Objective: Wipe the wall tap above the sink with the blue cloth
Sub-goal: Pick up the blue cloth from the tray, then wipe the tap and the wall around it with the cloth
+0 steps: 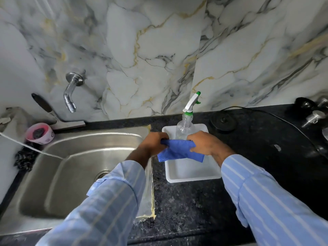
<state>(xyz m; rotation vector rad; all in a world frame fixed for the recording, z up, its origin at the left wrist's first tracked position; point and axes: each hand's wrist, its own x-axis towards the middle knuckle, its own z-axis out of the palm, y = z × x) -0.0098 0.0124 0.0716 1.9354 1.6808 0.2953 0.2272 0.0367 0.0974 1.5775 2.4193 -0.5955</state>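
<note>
A blue cloth (179, 151) is stretched between my two hands above a white tray (193, 176) on the black counter. My left hand (153, 142) grips its left end and my right hand (205, 142) grips its right end. The chrome wall tap (71, 93) sticks out of the marble wall at the upper left, above the steel sink (74, 167), well away from both hands. Its spout points down.
A clear spray bottle (186, 125) with a white and green trigger stands in the tray behind the cloth. A squeegee (53, 114) and a pink tub (39, 133) sit behind the sink. A black kettle base (224, 121) with its cable lies at the right.
</note>
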